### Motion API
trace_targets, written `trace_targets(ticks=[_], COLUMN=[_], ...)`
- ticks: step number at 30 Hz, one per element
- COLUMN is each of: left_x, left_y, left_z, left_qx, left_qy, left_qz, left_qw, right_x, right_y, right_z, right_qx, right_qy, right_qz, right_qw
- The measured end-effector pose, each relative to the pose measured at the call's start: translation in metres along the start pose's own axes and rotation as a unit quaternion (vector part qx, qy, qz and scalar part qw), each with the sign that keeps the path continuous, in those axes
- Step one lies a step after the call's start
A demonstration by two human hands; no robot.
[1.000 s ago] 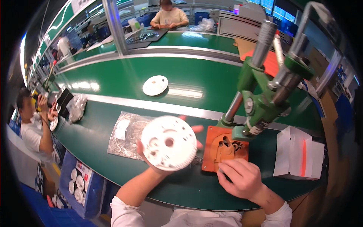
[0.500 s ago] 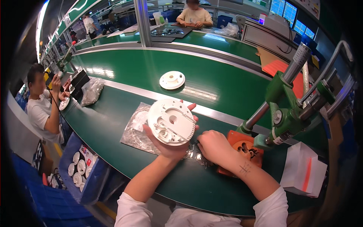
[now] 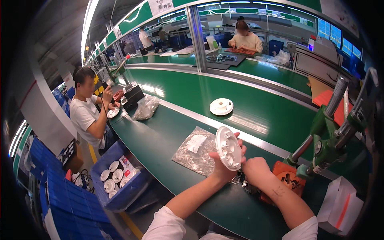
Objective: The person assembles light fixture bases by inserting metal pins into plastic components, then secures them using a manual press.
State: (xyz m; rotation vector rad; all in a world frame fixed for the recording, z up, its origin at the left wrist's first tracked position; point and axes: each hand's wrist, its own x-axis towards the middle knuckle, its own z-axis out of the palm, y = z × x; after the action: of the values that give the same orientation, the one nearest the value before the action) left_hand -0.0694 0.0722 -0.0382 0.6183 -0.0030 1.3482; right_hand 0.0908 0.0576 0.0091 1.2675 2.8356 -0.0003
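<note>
Tilted nearly on edge, a round white plastic housing (image 3: 226,146) is gripped by my left hand (image 3: 221,168), the fingers wrapped behind its rim. Moulded recesses show on the face turned to the left. Close to the housing's lower right edge is my right hand (image 3: 257,171), its fingers curled and pressed together. Whatever those fingers hold is hidden. Small loose metal parts (image 3: 238,180) lie on the bench beside and partly under my right hand. An orange fixture (image 3: 289,171) with dark shapes in its round middle sits just right of that wrist.
A green hand press (image 3: 316,146) stands at the right, near a white box (image 3: 339,210). A clear plastic bag (image 3: 190,160) lies left of my hands. Another white housing (image 3: 221,107) rests on the green belt. A blue bin (image 3: 142,196) holds several housings. A co-worker (image 3: 86,116) sits at left.
The view has swung left, so the scene sits further right. My left hand has turned the housing from face-up to nearly edge-on. My right hand has come closer to its edge.
</note>
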Motion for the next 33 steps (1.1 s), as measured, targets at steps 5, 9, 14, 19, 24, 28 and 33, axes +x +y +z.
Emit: trace_targets(ticks=[5,9,14,19,24,28,33], left_x=[0.001,-0.001,0.000,-0.003,-0.011,-0.017,-0.030], left_y=[-0.003,-0.002,0.000,0.007,-0.001,-0.021,-0.049], left_z=[0.000,-0.002,0.000,0.011,0.022,0.040,0.042], left_qx=[0.001,0.091,0.110,0.157,0.236,0.267,0.319], left_qy=[-0.001,0.115,0.104,0.146,0.089,0.074,0.079], left_qz=[-0.015,-0.019,-0.034,-0.043,-0.039,-0.007,-0.051], left_qw=[1.000,0.989,0.988,0.976,0.967,0.961,0.943], right_x=[-0.013,-0.019,-0.030,-0.073,-0.126,-0.135,-0.139], right_y=[0.008,0.010,0.006,-0.017,-0.039,-0.042,-0.034], right_z=[-0.001,0.014,0.011,-0.033,-0.058,-0.047,-0.036], right_qx=[-0.024,-0.010,0.008,0.122,0.167,0.272,0.465], right_qy=[-0.062,0.037,0.060,0.090,0.324,0.398,0.370], right_qz=[0.018,0.002,-0.013,-0.032,-0.055,0.072,0.146], right_qw=[0.998,0.999,0.998,0.988,0.929,0.873,0.791])
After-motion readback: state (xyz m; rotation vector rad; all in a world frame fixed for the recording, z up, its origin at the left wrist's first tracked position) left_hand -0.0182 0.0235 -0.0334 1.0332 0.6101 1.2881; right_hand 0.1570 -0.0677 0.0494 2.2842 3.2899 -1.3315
